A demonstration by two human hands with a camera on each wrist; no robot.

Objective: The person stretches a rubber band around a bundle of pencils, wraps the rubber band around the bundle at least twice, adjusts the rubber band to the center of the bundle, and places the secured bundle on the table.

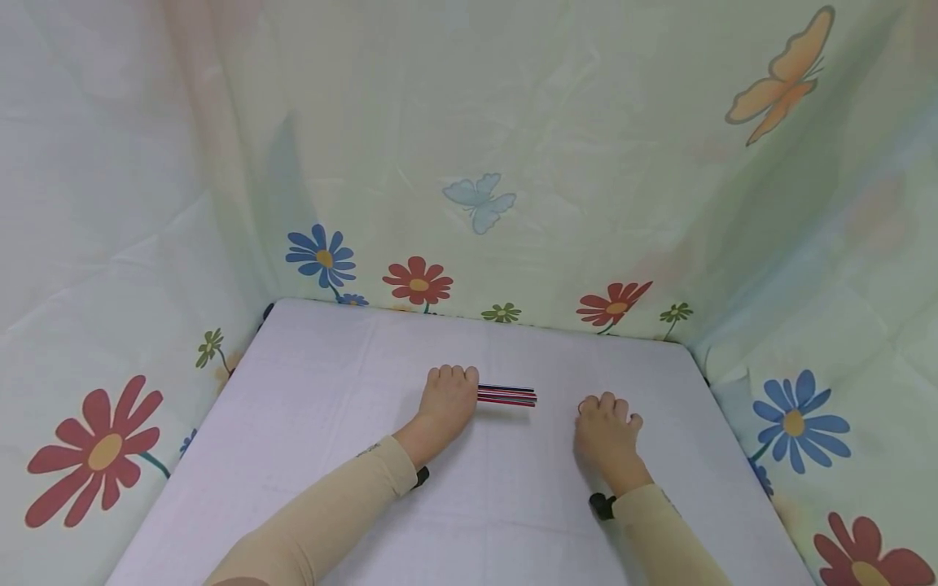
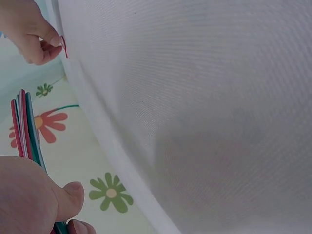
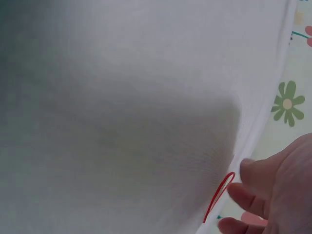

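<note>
My left hand (image 1: 450, 397) grips a bundle of thin coloured sticks (image 1: 507, 396), whose ends stick out to the right over the middle of the white table. In the left wrist view the sticks (image 2: 23, 129) show red, blue, white and green, with the thumb wrapped against them and their lower part hidden by the palm. Off to the right, apart from the bundle, my right hand (image 1: 607, 431) pinches a thin red rubber band (image 3: 213, 197) between thumb and index finger. The band hangs as a narrow loop in the right wrist view.
A white cloth covers the table (image 1: 410, 342). Behind it hangs a pale curtain (image 1: 586, 146) printed with flowers and butterflies, which also runs along both sides. Each wrist wears a small black camera mount, such as the right mount (image 1: 602, 506).
</note>
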